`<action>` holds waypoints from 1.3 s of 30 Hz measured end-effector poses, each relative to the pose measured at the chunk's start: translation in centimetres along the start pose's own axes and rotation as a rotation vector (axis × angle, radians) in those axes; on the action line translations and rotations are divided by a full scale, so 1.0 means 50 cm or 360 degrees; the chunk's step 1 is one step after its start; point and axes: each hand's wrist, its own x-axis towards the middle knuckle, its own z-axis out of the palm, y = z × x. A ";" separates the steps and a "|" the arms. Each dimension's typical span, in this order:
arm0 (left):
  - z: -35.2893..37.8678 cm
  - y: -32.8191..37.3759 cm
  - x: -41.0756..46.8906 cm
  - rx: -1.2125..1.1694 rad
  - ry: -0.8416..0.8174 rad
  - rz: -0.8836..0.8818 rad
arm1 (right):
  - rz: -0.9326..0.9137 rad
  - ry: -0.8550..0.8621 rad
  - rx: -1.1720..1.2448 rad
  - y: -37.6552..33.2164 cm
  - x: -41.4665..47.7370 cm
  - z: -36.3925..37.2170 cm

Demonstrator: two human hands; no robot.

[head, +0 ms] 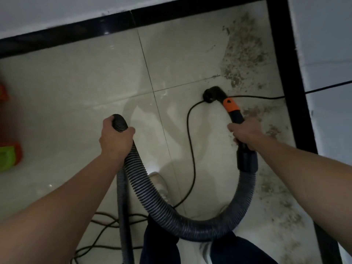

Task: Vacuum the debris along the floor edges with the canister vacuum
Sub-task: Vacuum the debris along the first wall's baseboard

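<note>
At the far left edge sit two blurred things, an orange one (pixel 3 92) and a green-and-orange one (pixel 9 157); what they are cannot be told. A black skirting board (pixel 76 33) runs along the foot of the far wall above pale glossy floor tiles (pixel 76 88). The left hand (pixel 114 138) is clenched around a bend in the one ribbed dark hose (pixel 146 189), fingers wrapped over its top. From that bend one run of hose drops straight toward the bottom of the view. The other sags in a wide U in front of the person's dark trousers (pixel 162 244) and rises toward the right. Loops of thin black cable (pixel 106 223) lie on the tiles at lower left, and one pale shoe (pixel 160 185) shows just behind the hose. A black power cord (pixel 191 149) curves up the middle of the floor and passes by the nozzle. The single black nozzle (pixel 214 94) rests on the floor near a crossing of tile joints, at the inner edge of the dirt. An orange collar (pixel 230 104) joins it to the dark wand. The right hand (pixel 243 132) grasps that wand just below the collar, with the hose cuff (pixel 246 161) under the wrist. The grey-brown debris (pixel 243 54) lies in a band along a second black skirting board (pixel 291 73) on the right. It is thickest near the corner where the two boards meet and thinner toward the bottom.
</note>
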 end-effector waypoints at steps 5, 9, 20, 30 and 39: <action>0.000 0.010 0.009 0.0055 -0.0110 -0.0024 | 0.0028 -0.0110 -0.0039 0.039 -0.079 0.038; -0.006 0.021 0.032 0.0089 -0.0087 -0.0034 | -0.0064 -0.0223 -0.0152 -0.006 -0.082 0.045; -0.037 0.028 0.112 0.0005 0.0002 -0.0117 | -0.0178 0.0034 -0.0184 -0.131 -0.020 0.085; -0.053 0.024 0.071 0.0033 -0.0007 -0.0118 | -0.0249 0.0054 -0.0299 -0.176 -0.002 0.085; -0.010 0.020 0.039 0.0032 0.0048 -0.0107 | -0.0414 -0.0170 -0.0514 -0.127 -0.019 0.092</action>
